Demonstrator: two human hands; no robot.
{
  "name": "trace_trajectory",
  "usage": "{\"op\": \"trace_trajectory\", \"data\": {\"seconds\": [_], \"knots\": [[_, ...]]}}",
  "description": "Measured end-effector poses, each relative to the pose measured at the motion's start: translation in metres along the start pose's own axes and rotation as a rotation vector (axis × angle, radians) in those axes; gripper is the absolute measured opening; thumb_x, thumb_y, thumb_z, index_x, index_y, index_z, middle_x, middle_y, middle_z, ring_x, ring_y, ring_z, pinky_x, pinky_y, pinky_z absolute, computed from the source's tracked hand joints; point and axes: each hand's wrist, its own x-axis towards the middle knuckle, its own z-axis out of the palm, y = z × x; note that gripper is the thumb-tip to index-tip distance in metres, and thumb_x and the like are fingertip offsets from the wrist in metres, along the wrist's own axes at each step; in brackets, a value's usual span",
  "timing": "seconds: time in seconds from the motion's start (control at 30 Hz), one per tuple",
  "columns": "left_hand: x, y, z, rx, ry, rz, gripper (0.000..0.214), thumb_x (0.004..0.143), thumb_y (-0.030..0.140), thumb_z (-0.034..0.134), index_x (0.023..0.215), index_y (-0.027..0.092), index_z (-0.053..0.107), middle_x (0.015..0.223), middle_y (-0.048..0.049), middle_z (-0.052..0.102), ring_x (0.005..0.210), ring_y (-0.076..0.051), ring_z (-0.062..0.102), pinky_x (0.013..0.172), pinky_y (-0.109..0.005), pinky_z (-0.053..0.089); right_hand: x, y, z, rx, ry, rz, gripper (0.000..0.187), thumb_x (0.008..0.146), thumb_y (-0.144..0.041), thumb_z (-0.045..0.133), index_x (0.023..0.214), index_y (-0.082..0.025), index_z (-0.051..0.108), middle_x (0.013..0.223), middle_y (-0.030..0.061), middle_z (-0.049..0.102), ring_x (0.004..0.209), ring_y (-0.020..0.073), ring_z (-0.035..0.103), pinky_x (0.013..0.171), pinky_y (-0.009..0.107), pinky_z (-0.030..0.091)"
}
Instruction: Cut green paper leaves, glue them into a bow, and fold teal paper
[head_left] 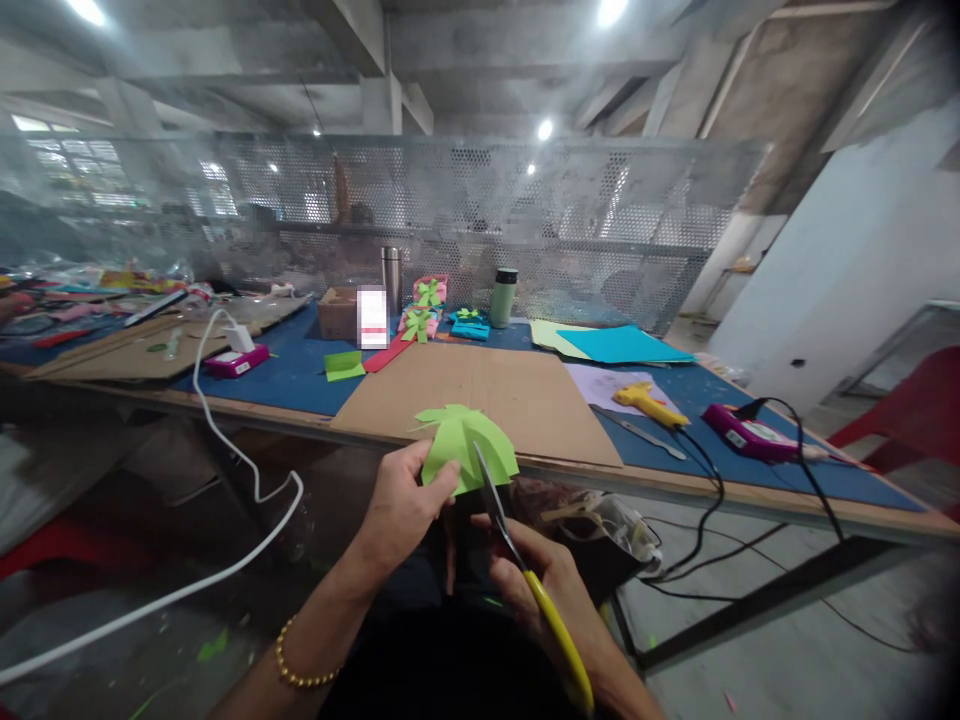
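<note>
Left hand [405, 495] pinches a fan of green paper [469, 455] between thumb and fingers at the table's near edge, while the right hand [547, 575], held apart from it, grips yellow-handled scissors [556, 635], their blades across the sheet. Whether the paper touches the cardboard [525, 400] behind it cannot be told. A bead bracelet [289, 655] circles the left wrist.

The cardboard takes up the middle of the blue-topped table [300, 385]. To its right, a yellow glue gun [649, 402] rests on a lilac sheet [592, 385], a slim metal tool [645, 435] nearby; its black cord droops over the edge. Beyond lies a purple box [750, 435], with a red chair [922, 410] past the table's end. Blue paper [626, 345] is spread toward the back.

Behind the cardboard stand a green bottle [503, 300] and a steel flask [391, 280], with green-topped paper pieces [418, 325] between them and a carton [339, 315] at left. A white cable [225, 574] loops down from the left side of the table, clear of both hands. A perforated screen [450, 190] closes off the rear.
</note>
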Motion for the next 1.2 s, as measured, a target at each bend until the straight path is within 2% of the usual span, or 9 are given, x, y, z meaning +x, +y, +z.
{"op": "trace_trajectory", "data": {"seconds": [0.17, 0.5, 0.83, 1.2], "knots": [[-0.0004, 0.0004, 0.0004, 0.006, 0.01, -0.002, 0.024, 0.082, 0.033, 0.059, 0.065, 0.017, 0.054, 0.053, 0.0046, 0.05, 0.045, -0.008, 0.042, 0.044, -0.02, 0.031, 0.0005, 0.0009, -0.0009, 0.0, -0.001, 0.006, 0.067, 0.082, -0.068, 0.057, 0.119, -0.014, 0.07, 0.082, 0.0066, 0.065, 0.077, 0.0231, 0.058, 0.071, 0.033, 0.049], [-0.0003, 0.0015, -0.0009, 0.083, 0.047, 0.04, 0.023, 0.084, 0.031, 0.057, 0.066, 0.017, 0.055, 0.054, 0.0042, 0.051, 0.046, -0.008, 0.042, 0.046, -0.02, 0.033, 0.0003, 0.0039, -0.0023, -0.032, -0.02, -0.009, 0.065, 0.083, -0.063, 0.06, 0.125, -0.014, 0.067, 0.095, 0.0089, 0.069, 0.083, 0.0253, 0.062, 0.078, 0.036, 0.049], [-0.0001, 0.0006, -0.0015, 0.093, 0.033, 0.043, 0.023, 0.083, 0.031, 0.057, 0.066, 0.017, 0.055, 0.053, 0.0047, 0.051, 0.046, -0.009, 0.042, 0.046, -0.02, 0.033, 0.001, 0.0014, -0.0018, -0.014, -0.012, 0.006, 0.072, 0.081, -0.07, 0.058, 0.122, -0.012, 0.068, 0.084, 0.0076, 0.067, 0.087, 0.0285, 0.062, 0.083, 0.039, 0.05], [0.0, -0.0007, -0.002, 0.089, 0.03, 0.041, 0.022, 0.084, 0.031, 0.057, 0.067, 0.017, 0.057, 0.053, 0.0042, 0.052, 0.046, -0.009, 0.043, 0.046, -0.021, 0.033, 0.002, 0.0, -0.0004, -0.038, 0.002, 0.02, 0.07, 0.08, -0.07, 0.058, 0.119, -0.013, 0.071, 0.087, 0.0096, 0.07, 0.087, 0.0292, 0.063, 0.078, 0.038, 0.052]]}}
